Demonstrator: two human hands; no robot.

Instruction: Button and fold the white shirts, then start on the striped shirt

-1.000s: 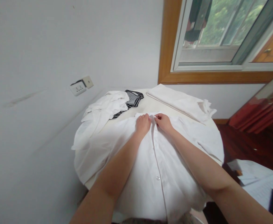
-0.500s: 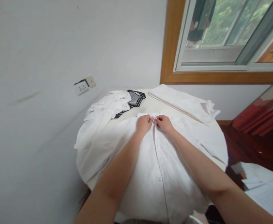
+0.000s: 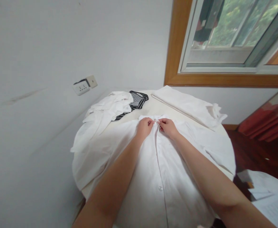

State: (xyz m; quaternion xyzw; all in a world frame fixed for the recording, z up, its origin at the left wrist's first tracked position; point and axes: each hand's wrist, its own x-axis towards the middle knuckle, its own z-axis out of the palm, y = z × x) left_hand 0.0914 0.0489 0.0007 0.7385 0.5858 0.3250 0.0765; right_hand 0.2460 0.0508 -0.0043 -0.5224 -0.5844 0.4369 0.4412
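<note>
My left hand [image 3: 144,127] and right hand [image 3: 168,127] both pinch the far end of the white shirt [image 3: 146,177], spread over the near part of the table [image 3: 150,107], and if my grip slips, its front edges [image 3: 160,171] could drift apart.

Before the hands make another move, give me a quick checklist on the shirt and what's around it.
1. Left hand on the shirt: ok, fingers at the collar.
2. Right hand on the shirt: ok, pinching close beside the left.
3. Shirt front facing up: ok, a button shows.
4. Collar button fastened: cannot tell, too small and covered by fingers.
5. Whole hem visible: not ok, the shirt runs out of the picture.
6. Striped cloth apart from both hands: ok.
</note>
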